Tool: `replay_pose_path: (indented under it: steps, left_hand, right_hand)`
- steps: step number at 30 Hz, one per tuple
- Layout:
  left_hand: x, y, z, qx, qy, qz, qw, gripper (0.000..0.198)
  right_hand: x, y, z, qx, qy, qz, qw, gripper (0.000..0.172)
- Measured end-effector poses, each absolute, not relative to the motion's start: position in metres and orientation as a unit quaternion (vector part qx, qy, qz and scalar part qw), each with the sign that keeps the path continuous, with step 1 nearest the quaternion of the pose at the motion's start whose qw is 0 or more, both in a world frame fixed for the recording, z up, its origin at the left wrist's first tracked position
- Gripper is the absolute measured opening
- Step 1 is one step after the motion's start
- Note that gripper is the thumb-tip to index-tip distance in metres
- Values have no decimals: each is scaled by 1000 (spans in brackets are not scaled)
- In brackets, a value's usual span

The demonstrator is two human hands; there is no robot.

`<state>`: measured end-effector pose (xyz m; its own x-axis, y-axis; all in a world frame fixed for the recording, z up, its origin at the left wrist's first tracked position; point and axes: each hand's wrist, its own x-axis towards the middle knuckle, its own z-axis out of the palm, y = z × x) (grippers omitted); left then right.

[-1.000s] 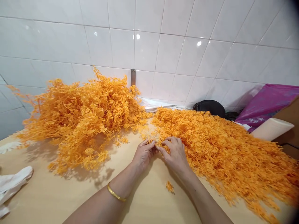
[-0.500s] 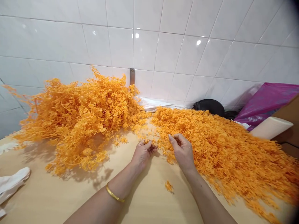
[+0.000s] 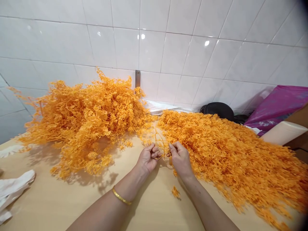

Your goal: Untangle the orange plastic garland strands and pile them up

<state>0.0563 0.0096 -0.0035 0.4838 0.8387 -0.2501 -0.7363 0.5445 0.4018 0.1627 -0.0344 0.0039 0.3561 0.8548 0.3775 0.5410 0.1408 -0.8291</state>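
Note:
Between my hands is a thin, branching orange sprig (image 3: 163,145) with bare stems showing. My left hand (image 3: 149,157), with a gold bangle (image 3: 121,196) on its wrist, is closed on the sprig's left side. Pinched fingers of my right hand (image 3: 180,158) grip the sprig from the right. A large, tall heap of orange plastic-looking sprigs (image 3: 89,125) rises to the left. Just beyond my right hand spreads a lower pile of small orange pieces (image 3: 235,154). One loose orange piece (image 3: 175,192) lies on the table between my forearms.
A beige table (image 3: 154,208) runs up to a white tiled wall (image 3: 154,51). White cloth (image 3: 14,189) lies at the left edge. At the back right are a black rounded case (image 3: 217,110), a purple bag (image 3: 276,106) and a pale roll (image 3: 284,132). A metal bracket (image 3: 137,78) stands against the wall.
My right hand has moved left and slightly down, closer to my left hand. The sprig between them now stands more upright. The whole view has shifted slightly.

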Motion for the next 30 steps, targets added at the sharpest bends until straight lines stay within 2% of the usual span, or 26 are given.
replay_pose_path:
  steps: [6, 9, 11, 15, 18, 22, 26, 30]
  left_hand:
    - [55, 5, -6, 197, 258, 449, 832, 25]
    - [57, -1, -7, 287, 254, 452, 805, 21]
    - [59, -4, -8, 331, 250, 451, 790, 20]
    - [60, -2, -10, 348, 259, 463, 773, 23]
    - [59, -1, -10, 350, 264, 451, 777, 29]
    - [61, -6, -6, 356, 243, 444, 786, 35]
    - [61, -12, -1, 376, 203, 398, 812, 32]
    - [56, -7, -4, 315, 138, 378, 859, 26]
  right_hand:
    - [191, -28, 17, -590, -351, 142, 713, 26]
    - [202, -26, 18, -572, -353, 138, 727, 21]
    - [200, -27, 18, -556, -387, 156, 719, 23]
    - [187, -37, 26, -532, -417, 119, 727, 21]
    - [178, -46, 34, -555, -470, 62, 684, 17]
    - [164, -50, 33, -566, -617, 55, 545, 16]
    - [156, -43, 22, -569, -697, 51, 433, 15]
    - [159, -40, 13, -574, -725, 13, 380, 19]
